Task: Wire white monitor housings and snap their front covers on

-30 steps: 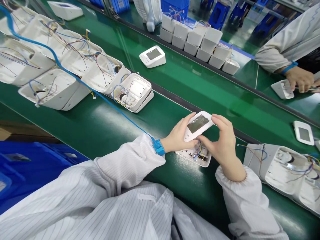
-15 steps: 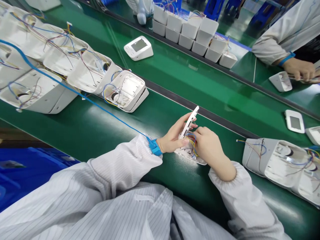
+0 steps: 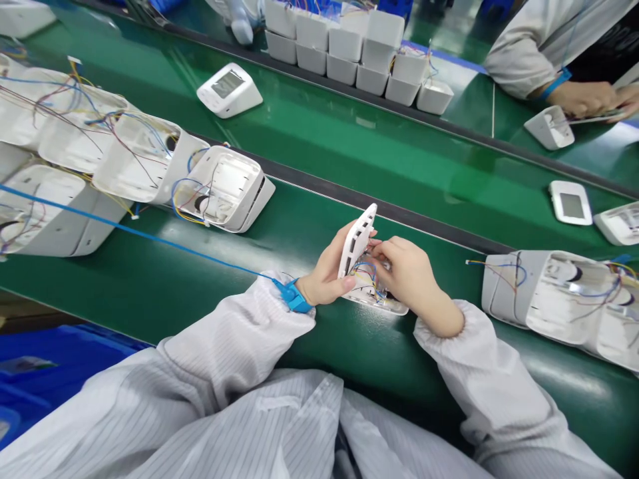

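My left hand (image 3: pixel 330 273) grips a white front cover (image 3: pixel 358 241), tilted up on edge with its slotted side showing. Below it a white plastic housing (image 3: pixel 372 303) lies on the green bench, with blue, yellow and red wires (image 3: pixel 368 273) running inside. My right hand (image 3: pixel 405 269) is closed at the wires, its fingertips pinched just behind the cover. Exactly what the pinch holds is hidden by the fingers. A blue wrist strap (image 3: pixel 297 296) with a cord is on my left wrist.
White housings with loose wires (image 3: pixel 134 153) crowd the left; more housings (image 3: pixel 564 299) stand at right. On the green conveyor (image 3: pixel 399 159) sit a finished-looking display unit (image 3: pixel 229 90) and a display cover (image 3: pixel 570 202). Across it are stacked housings (image 3: pixel 344 46) and another person's hands (image 3: pixel 589 98).
The cover in my left hand has turned so more of its slotted face shows. My right fingers have moved up closer to the cover. The camera view has shifted slightly.
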`<state>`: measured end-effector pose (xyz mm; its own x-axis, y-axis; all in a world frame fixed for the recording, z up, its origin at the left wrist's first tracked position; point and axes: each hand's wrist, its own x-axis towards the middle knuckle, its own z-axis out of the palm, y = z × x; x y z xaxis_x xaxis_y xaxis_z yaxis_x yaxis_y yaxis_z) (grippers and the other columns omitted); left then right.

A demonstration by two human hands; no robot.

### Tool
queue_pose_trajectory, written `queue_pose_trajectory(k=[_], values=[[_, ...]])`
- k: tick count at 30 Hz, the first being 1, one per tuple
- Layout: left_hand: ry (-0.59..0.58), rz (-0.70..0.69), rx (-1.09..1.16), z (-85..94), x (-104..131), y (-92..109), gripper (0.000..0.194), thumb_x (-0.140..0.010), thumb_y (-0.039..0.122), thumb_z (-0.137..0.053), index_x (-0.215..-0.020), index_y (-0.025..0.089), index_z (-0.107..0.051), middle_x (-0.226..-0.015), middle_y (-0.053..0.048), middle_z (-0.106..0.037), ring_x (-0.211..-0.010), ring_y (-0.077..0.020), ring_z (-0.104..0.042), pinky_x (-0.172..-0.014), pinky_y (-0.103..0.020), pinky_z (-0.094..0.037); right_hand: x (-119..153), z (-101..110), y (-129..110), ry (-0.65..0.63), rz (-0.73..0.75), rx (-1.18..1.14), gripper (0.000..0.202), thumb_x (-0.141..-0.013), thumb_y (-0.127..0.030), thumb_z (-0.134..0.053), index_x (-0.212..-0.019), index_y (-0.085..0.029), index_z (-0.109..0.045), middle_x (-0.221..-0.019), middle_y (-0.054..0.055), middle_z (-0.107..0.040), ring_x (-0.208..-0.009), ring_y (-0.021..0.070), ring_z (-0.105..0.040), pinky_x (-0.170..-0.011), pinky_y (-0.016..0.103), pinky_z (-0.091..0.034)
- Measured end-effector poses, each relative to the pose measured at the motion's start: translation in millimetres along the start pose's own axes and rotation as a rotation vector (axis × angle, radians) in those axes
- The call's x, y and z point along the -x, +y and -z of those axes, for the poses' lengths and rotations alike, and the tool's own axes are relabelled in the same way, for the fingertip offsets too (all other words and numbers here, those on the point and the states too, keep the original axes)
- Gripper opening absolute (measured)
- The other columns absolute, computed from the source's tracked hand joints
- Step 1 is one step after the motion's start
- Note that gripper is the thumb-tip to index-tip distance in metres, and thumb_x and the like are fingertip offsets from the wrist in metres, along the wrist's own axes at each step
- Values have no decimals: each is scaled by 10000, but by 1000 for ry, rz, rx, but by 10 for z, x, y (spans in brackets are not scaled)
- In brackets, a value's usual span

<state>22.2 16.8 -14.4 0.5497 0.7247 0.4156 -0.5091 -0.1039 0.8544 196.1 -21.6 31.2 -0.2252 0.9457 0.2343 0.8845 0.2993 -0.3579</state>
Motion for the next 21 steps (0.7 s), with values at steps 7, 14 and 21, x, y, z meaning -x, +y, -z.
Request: queue_pose_trajectory(k=[7, 14, 21], values=[[17, 19, 9, 1, 3, -1, 868, -780, 554, -686, -1487, 216, -312, -1494, -188, -412, -1347, -379, -464, -1135, -560, -360, -9, -19, 39, 67, 8, -105, 186, -933, -337, -599, -825, -206, -675, -791, 33, -648, -754, 171, -589, -683, 296, -426], [31, 48, -15, -2, 0, 4, 847, -775, 551, -693, -1468, 213, -340, -1496, -188, -410, -1338, -376, -474, -1133, -557, -364, 0, -42, 52, 68, 47, -159, 194, -965, -311, -546, -912, -218, -707, -902, 52, -701, -843, 186, -615, -754, 317, -472], [27, 38, -25, -7, -1, 10, 823, -784, 542, -689, -1465, 217, -360, -1489, -177, -421, -1328, -369, -485, -1136, -559, -362, -7, -28, 38, 80, 36, -178, 179, -957, -283, -557, -885, -213, -705, -885, 50, -704, -829, 191, -610, -748, 325, -470]])
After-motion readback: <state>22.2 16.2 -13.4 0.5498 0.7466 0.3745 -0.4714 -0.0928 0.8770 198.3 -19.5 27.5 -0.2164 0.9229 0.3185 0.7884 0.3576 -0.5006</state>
